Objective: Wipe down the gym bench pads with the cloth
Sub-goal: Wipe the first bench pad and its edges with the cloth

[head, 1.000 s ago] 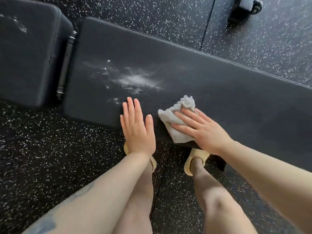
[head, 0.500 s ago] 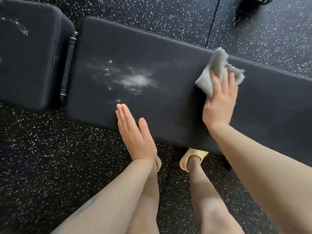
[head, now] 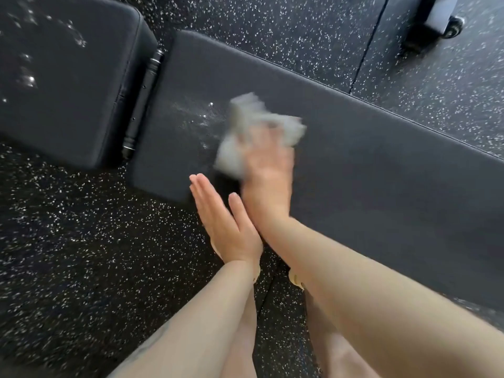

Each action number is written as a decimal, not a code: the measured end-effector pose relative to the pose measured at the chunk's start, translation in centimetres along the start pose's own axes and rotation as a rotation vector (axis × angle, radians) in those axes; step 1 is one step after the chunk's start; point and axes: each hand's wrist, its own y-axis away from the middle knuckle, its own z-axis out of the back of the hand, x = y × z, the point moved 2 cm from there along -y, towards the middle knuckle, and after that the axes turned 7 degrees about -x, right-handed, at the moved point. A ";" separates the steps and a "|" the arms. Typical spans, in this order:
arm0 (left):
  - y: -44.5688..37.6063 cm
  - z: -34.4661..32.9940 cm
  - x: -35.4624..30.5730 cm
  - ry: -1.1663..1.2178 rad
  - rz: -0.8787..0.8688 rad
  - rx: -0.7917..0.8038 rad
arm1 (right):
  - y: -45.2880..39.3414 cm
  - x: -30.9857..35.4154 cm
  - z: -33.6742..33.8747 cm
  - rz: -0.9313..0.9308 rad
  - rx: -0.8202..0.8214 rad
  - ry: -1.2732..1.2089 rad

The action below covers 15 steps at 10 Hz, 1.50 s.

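Right hand [head: 268, 162] & cloth [head: 253, 126] motion-blurred, fingers indistinct; long pad [head: 381, 170] cut off at right edge.

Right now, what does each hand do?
Left hand: open, flat at the long pad's near edge.
Right hand: presses the cloth on the pad; blurred.

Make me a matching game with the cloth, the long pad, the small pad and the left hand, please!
Things:
1. cloth
2. long pad
3. small pad
4. left hand

States:
A. flat, fingers straight, at the pad's near edge
B. dotted with droplets, untouched
C. blurred, pressed under the right hand
D. being wiped, wet patch near its left end

Pairs: 1-C, 2-D, 3-B, 4-A
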 end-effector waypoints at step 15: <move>-3.8 1.2 0.3 0.268 0.438 -0.411 | -10.5 8.4 -4.4 0.123 0.011 -0.250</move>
